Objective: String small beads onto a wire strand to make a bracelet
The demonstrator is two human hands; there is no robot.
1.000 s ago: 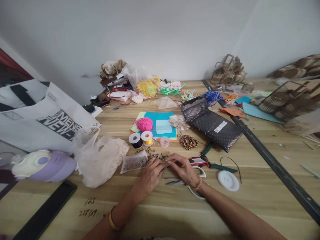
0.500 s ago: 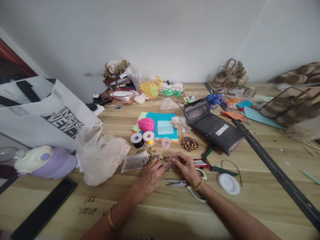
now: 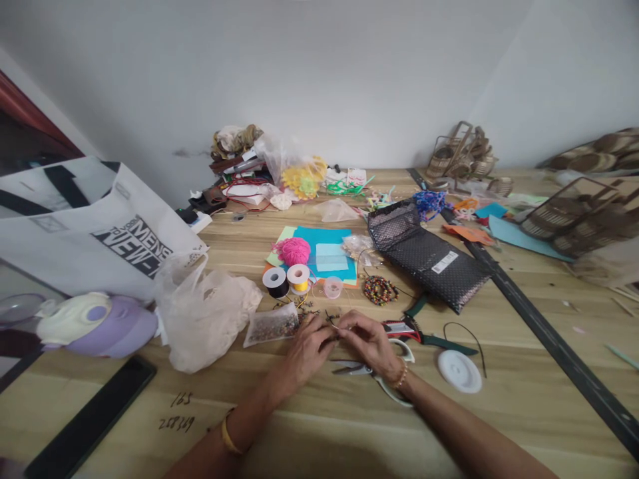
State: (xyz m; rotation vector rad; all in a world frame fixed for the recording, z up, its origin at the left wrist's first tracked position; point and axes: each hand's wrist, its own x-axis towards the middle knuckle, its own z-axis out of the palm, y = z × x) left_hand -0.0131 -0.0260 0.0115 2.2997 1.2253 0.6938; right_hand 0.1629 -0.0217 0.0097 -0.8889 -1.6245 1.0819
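My left hand [image 3: 312,346] is closed, its fingertips pinching a thin beaded cord that is mostly hidden by the fingers. Fingertips of my right hand [image 3: 367,342] meet it from the other side, pinched on a thin pale cord end [image 3: 334,326]. A clear bag of small coloured beads [image 3: 272,326] lies just left of my left hand. Beneath my right wrist are white-handled scissors [image 3: 352,367], blades pointing left. Beyond the hands sit a coil of multicoloured beads [image 3: 380,291] and a small pink spool [image 3: 333,287].
Black [image 3: 275,283] and yellow thread spools [image 3: 298,279] stand beside pink yarn [image 3: 293,251]. To the right are a black bubble mailer [image 3: 432,263], a red-and-green cutting tool [image 3: 402,330] and a white disc [image 3: 460,371]. A plastic bag [image 3: 200,326] and phone [image 3: 92,416] lie left.
My hands have come closer together, fingertips now nearly touching. The dark beaded stretch that showed between them is now mostly covered. The whole view has shifted slightly.
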